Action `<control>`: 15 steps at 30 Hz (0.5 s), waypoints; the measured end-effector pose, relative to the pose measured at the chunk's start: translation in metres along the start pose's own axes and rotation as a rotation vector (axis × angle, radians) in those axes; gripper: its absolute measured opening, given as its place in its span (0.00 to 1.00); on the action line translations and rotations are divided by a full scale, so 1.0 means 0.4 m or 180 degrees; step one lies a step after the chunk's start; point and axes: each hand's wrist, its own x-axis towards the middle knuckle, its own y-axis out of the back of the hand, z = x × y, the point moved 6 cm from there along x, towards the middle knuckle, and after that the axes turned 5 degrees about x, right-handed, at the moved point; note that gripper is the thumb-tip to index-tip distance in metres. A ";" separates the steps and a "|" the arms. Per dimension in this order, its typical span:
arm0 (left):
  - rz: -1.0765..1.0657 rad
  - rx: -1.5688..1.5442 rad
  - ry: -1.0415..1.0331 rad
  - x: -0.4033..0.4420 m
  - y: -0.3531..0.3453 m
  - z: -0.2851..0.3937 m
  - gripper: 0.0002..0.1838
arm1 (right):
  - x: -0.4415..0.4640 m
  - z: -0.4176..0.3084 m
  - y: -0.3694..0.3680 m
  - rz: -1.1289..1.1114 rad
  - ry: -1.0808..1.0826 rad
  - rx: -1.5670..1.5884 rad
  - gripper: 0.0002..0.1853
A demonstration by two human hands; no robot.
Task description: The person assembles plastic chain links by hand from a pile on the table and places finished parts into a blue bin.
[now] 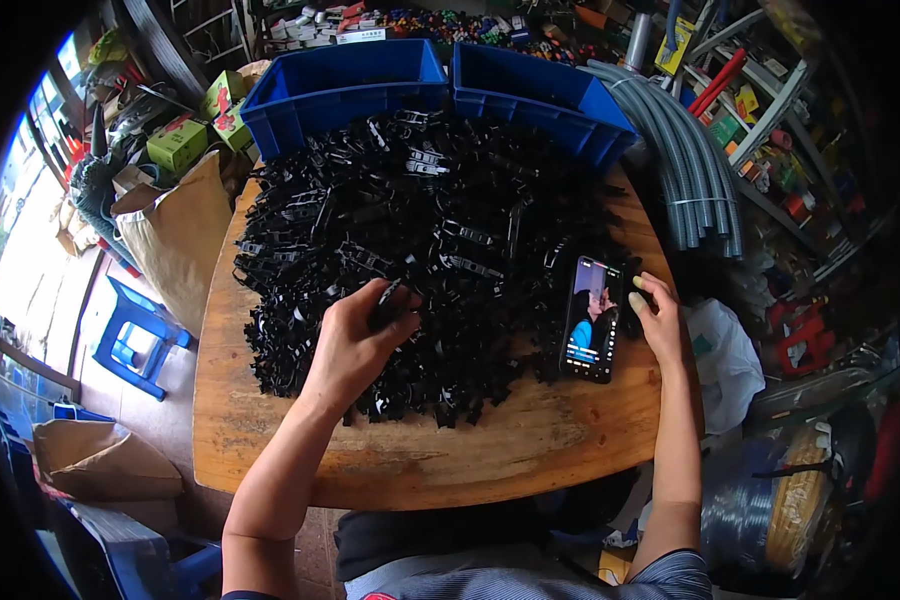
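Note:
A large heap of black plastic parts [460,235] covers much of the wooden table [410,465]. My left hand [355,345] is closed at the heap's near side, thumb and fingers around a black plastic part [390,298]. A phone [592,320] with a lit screen showing a picture of people lies at the right of the heap. Just beyond the phone's right edge is my right hand [660,318], its thumb and forefinger bent and apart. Yellowish covers show on those fingertips. Its other fingers are partly hidden.
Two blue bins [345,100] stand behind the heap. Coiled grey hose [685,165] hangs at the right, above a white plastic bag [725,365]. A blue stool [135,335] and a brown sack [175,235] are on the left. Shelving with loose goods crowds the right side.

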 end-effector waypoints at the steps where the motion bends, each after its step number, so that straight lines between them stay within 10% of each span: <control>1: -0.0023 -0.0046 0.0099 0.001 -0.002 -0.004 0.09 | 0.002 0.001 -0.006 -0.0022 0.0055 0.0035 0.15; 15: -0.0106 0.0219 0.0130 0.001 0.005 0.001 0.09 | -0.004 0.011 0.025 0.0146 0.0027 -0.0688 0.12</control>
